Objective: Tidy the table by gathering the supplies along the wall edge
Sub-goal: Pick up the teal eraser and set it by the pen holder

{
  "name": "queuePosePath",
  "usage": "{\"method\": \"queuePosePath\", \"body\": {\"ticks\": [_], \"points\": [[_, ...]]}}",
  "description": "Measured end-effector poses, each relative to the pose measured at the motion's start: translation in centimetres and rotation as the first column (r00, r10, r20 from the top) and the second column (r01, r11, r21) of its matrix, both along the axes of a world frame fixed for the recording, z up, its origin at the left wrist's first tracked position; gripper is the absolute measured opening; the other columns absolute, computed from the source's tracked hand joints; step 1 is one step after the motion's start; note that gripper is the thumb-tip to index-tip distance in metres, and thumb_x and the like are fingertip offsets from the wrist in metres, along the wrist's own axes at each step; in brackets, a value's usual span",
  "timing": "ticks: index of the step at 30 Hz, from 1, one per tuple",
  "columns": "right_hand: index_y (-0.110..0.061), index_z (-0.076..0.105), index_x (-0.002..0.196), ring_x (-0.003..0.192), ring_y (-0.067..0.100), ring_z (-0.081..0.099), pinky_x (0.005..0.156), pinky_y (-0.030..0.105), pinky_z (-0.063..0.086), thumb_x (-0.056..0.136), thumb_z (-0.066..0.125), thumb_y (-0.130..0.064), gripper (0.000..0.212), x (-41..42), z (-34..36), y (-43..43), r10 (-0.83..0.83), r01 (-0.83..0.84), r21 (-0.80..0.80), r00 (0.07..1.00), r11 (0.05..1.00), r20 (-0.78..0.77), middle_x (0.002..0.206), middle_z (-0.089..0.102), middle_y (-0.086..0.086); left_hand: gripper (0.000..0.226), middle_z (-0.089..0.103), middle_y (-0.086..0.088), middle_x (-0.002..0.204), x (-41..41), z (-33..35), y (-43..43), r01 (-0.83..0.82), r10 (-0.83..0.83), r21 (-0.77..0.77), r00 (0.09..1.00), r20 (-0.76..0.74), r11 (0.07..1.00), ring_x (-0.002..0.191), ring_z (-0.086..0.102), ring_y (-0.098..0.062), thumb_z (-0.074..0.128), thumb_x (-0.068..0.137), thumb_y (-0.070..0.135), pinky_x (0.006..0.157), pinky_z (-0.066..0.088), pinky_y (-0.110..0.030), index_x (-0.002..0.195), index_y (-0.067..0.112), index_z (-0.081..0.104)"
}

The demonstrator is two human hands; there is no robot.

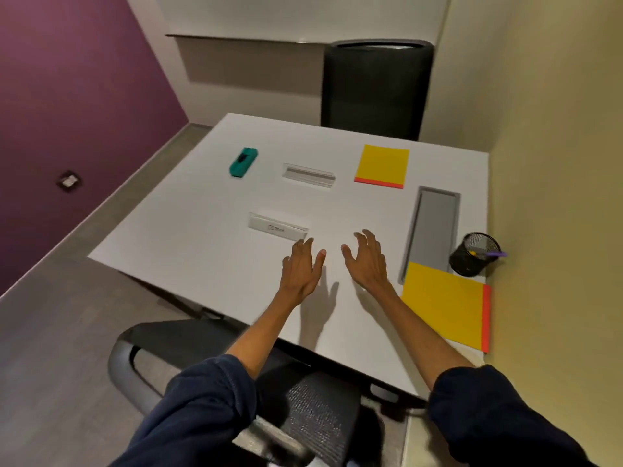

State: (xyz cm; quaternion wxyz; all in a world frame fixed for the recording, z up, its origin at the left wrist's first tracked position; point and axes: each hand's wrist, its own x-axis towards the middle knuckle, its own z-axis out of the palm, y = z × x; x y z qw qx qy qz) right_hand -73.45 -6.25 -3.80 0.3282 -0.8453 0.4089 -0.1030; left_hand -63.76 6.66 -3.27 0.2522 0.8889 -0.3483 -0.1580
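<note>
White table (188, 251) stands in a small room, with a cream wall (553, 163) along its right edge and a purple wall on the left.

Both hands hover low over the near middle, palms down, fingers spread and loose, holding nothing; their shadows fall on the top just below. The left hand (302, 268) has its fingertips (300, 243) right by the right end of the sign (278, 226); whether they touch it is unclear. The right hand (365, 261) is apart from every item, with the grey panel (433, 227) to its right and the near pad (445, 305) beside its wrist.

Already by the wall are the near pad and the mesh cup (475, 254), which stands just beyond it. The far pad (382, 165), the holder (308, 175) and the eraser (243, 162) lie in a row across the far half, well beyond the fingers.

Print on the sign is too blurred to read. Pens in the cup show only as a purple tip and a yellow speck.

The sign is a low clear strip with a white insert. The holder is clear and long. The eraser is teal with a dark mark on top. Both pads are yellow with an orange-red edge.
</note>
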Motion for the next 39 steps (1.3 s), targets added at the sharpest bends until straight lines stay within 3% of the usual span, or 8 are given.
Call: {"method": "queuePosePath", "body": {"ticks": [6,16,25,33,39], "points": [[-0.015,0.036,0.149,0.146,0.027,0.027,0.114,0.049,0.031,0.101,0.042,-0.043,0.055,6.3,4.4,6.6,0.191,-0.189,-0.059,0.981,0.98,0.032,0.162,0.021,0.004,0.061,0.024,-0.013,0.16,5.5,4.3,8.2,-0.164,0.16,0.02,0.979,0.129,0.986,0.149,0.022,-0.028,0.022,0.102,0.052,0.12,0.017,-0.056,0.152,0.016,0.025],[-0.018,0.031,0.151,0.147,0.028,0.026,0.118,0.052,0.027,0.101,0.036,-0.053,0.062,14.9,9.6,22.5,0.341,-0.33,-0.098,0.931,0.939,0.129,0.161,0.023,0.007,0.065,0.021,-0.01,0.162,12.6,9.3,25.1,-0.298,0.301,-0.043,0.936,0.185,0.954,0.151,0.017,-0.027,0.021,0.101,0.056,0.121,0.017,-0.054,0.152,0.017,0.028],[-0.016,0.033,0.149,0.142,0.029,0.033,0.115,0.05,0.032,0.102,0.034,-0.051,0.059,22.1,9.9,38.8,0.538,-0.526,-0.121,0.837,0.842,0.104,0.157,0.031,0.009,0.063,0.025,-0.014,0.16,16.0,9.9,42.2,-0.502,0.513,-0.106,0.84,0.174,0.858,0.15,0.019,-0.03,0.022,0.103,0.052,0.12,0.022,-0.053,0.151,0.013,0.03],[-0.013,0.033,0.149,0.139,0.029,0.038,0.111,0.048,0.034,0.102,0.035,-0.047,0.058,28.4,9.0,48.6,0.691,-0.676,-0.146,0.714,0.722,0.11,0.153,0.037,0.011,0.065,0.008,-0.009,0.165,18.6,8.2,50.7,-0.654,0.664,-0.119,0.742,0.087,0.747,0.154,0.005,-0.025,0.021,0.103,0.052,0.125,0.009,-0.048,0.156,0.014,0.019],[-0.01,0.023,0.154,0.146,0.029,0.028,0.117,0.049,0.027,0.101,0.036,-0.052,0.069,34.3,6.5,53.3,0.742,-0.725,-0.16,0.664,0.67,0.096,0.158,0.031,0.013,0.065,0.003,-0.003,0.166,22.8,5.3,56.0,-0.71,0.714,-0.08,0.692,0.106,0.7,0.154,-0.002,-0.021,0.021,0.102,0.053,0.125,0.004,-0.051,0.157,0.02,0.01]]}}
